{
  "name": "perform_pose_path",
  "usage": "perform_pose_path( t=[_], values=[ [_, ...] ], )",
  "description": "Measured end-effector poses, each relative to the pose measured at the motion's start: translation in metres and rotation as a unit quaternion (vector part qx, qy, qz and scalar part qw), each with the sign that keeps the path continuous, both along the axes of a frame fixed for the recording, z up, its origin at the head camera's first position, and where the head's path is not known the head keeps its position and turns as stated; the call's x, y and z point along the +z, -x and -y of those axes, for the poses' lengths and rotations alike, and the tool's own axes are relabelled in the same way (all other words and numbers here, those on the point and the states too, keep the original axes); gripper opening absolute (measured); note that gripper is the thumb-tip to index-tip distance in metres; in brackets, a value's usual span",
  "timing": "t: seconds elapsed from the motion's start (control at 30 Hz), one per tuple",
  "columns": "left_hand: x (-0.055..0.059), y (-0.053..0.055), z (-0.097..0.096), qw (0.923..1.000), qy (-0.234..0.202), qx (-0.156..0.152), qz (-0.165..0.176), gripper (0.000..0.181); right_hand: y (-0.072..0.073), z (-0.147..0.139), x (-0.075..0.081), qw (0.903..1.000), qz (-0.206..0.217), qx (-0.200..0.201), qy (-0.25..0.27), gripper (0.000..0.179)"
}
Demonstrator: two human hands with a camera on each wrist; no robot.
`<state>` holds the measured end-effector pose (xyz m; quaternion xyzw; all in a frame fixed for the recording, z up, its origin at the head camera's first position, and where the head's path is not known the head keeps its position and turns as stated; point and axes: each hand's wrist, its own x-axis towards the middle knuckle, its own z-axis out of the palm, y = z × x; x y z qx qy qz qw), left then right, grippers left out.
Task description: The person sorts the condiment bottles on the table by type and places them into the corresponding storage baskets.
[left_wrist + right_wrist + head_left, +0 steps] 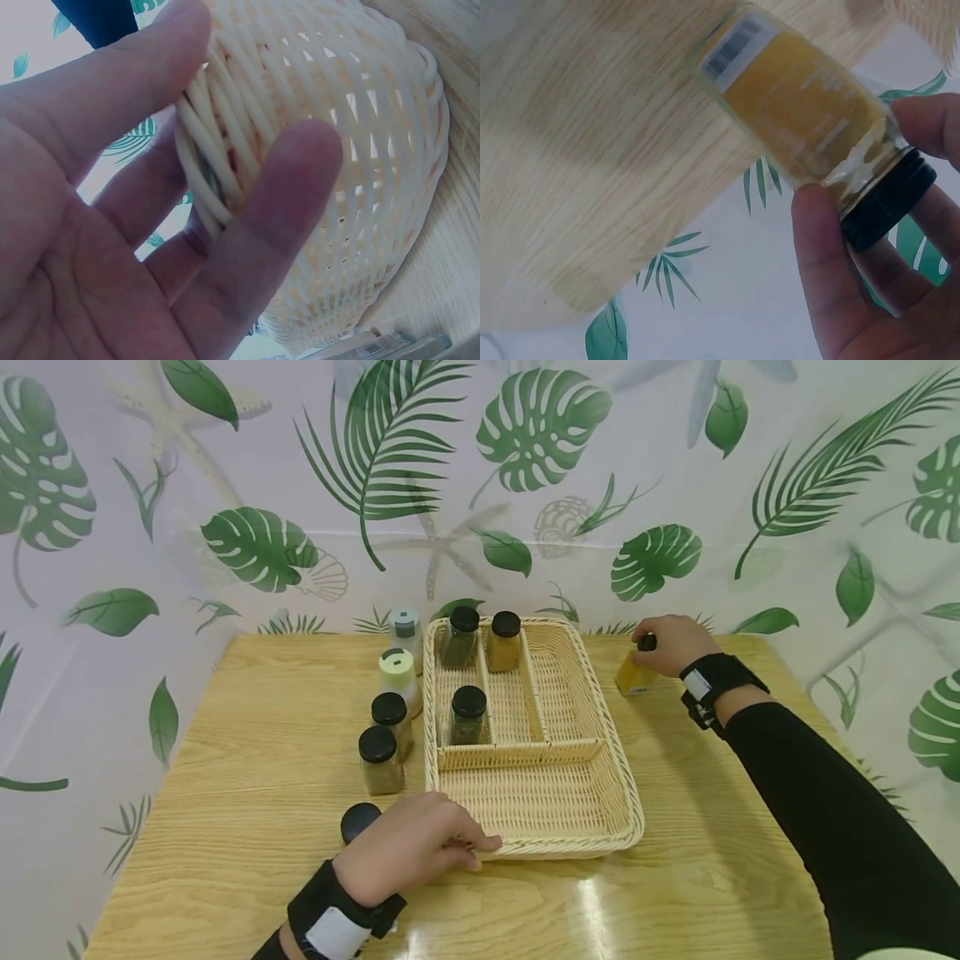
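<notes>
My left hand [420, 847] grips the front-left rim of a cream wicker basket [540, 847]; in the left wrist view its fingers bend around the woven edge [240, 135]. Off the basket's right side, my right hand [675, 645] holds a square glass jar of yellow powder [802, 97] near its black lid [889, 199]. That jar is tilted, its base close over the table. Inside the basket, two dark-filled jars [458, 647] [467, 727] stand in the back-left compartment, and an orange-yellow jar [503, 650] stands in the middle one.
Along the basket's left side stand a white-topped container [405, 628], one with a pale yellow top [397, 670] and several black-lidded jars [381, 764]. The nearest jar [361, 820] is partly behind my left hand. A leaf-patterned sheet [540, 552] borders the wooden table [262, 760].
</notes>
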<state>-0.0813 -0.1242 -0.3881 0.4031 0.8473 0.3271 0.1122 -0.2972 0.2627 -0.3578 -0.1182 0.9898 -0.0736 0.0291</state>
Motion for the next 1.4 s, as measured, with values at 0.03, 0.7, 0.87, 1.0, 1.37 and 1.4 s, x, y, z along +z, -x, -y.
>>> perform_pose_path(
  t=[0.03, 0.7, 0.87, 1.0, 1.37, 1.4],
  values=[
    [0.0, 0.0, 0.0, 1.0, -0.001, 0.0, -0.001, 0.013, 0.0, 0.0, 0.001, 1.0, 0.003, 0.002, -0.001, 0.031],
    [0.002, -0.001, 0.0, 1.0, -0.006, 0.004, 0.003, 0.017, -0.003, -0.003, 0.006, 0.9998, -0.003, -0.013, -0.015, 0.033],
    [0.002, 0.0, -0.001, 1.0, -0.005, 0.002, -0.002, 0.012, -0.005, -0.001, 0.007, 0.9999, 0.001, -0.01, -0.014, 0.029],
    [0.002, 0.001, -0.001, 1.0, -0.002, 0.004, -0.001, 0.016, -0.008, -0.001, 0.009, 0.9999, 0.008, -0.01, -0.006, 0.026],
    [0.003, 0.0, 0.0, 0.9999, 0.005, 0.007, 0.006, 0.018, -0.012, -0.002, 0.009, 0.9998, 0.016, 0.011, 0.008, 0.024],
    [0.003, 0.0, 0.001, 1.0, 0.005, 0.007, 0.004, 0.019, -0.013, -0.001, 0.011, 0.9997, 0.015, 0.014, 0.01, 0.024]
  ],
)
